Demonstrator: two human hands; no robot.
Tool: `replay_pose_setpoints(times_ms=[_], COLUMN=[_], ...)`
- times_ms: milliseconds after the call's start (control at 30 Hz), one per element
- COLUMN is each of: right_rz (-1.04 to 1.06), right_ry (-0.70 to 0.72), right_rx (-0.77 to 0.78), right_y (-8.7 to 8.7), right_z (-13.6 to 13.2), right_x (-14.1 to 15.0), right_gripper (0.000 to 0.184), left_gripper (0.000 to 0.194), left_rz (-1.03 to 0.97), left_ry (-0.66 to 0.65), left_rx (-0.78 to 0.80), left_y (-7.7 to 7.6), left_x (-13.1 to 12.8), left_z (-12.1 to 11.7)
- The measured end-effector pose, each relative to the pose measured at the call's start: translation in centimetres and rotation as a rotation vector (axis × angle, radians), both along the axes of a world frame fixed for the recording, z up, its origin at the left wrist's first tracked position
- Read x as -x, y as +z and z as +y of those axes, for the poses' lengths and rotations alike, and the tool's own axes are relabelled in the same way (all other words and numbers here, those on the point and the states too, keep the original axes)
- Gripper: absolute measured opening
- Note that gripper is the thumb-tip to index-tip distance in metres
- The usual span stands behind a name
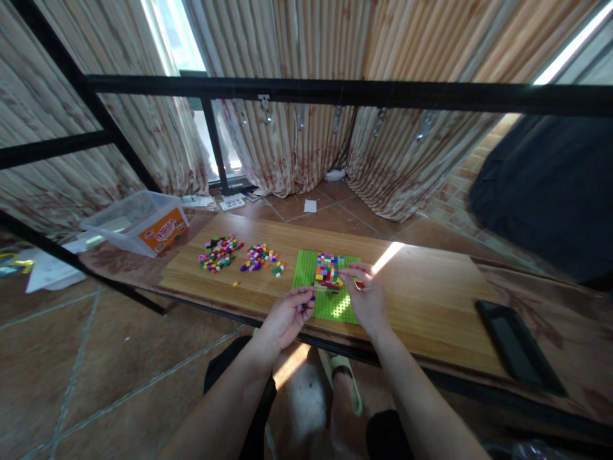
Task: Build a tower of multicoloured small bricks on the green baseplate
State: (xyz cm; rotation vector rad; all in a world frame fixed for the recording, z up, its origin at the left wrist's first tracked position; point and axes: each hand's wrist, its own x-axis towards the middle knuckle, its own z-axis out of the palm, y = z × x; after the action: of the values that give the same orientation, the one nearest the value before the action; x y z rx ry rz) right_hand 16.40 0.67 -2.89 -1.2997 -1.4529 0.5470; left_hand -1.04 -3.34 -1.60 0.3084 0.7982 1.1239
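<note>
Wooden counter [431, 294] carries a brick stack [327, 268] on a green baseplate [301, 268]. At the baseplate's near-left, left fingers [297, 296] grasp purple bricks [301, 308]; beside the stack, right fingers' [357, 273] grip is unclear. Apparent placing needs alignment.

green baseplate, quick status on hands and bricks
Left hand holding small purple bricks. Right hand at right side of brick stack on green baseplate. Sunlight patch on baseplate's near part, no obstruction seen.

No wording can be read for certain — the orange label [165, 231] on the clear plastic bin [128, 243], well left of the left hand [286, 317], bears pale characters, too blurred to make out.
</note>
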Motion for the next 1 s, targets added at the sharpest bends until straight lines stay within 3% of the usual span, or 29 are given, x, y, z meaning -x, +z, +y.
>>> replay_pose_setpoints(times_ms=[200, 467, 700, 1000], right_rz=[0.016, 0.193, 0.51, 0.564], right_ry=[-0.008, -0.003, -0.012, -0.017], right_rx=[0.015, 0.043, 0.25, 0.308], right_y=[-0.2, -0.9, -0.1, 0.1], right_z=[0.1, 1.0, 1.2, 1.0], right_x=[-0.1, -0.3, 0.7, 1.0], right_gripper=[0.018, 0.015, 0.021, 0.022], left_gripper=[0.01, 0.011, 0.011, 0.012], left_rz=[-0.007, -0.009, -0.001, 0.02], left_ry=[0.007, 0.013, 0.003, -0.006], left_rx=[0.0, -0.003, 0.005, 0.021], left_y=[0.0, 0.0, 0.0, 0.0], left_x=[0.0, -0.1, -0.1, -0.3], left_z=[-0.1, -0.1, -0.1, -0.3])
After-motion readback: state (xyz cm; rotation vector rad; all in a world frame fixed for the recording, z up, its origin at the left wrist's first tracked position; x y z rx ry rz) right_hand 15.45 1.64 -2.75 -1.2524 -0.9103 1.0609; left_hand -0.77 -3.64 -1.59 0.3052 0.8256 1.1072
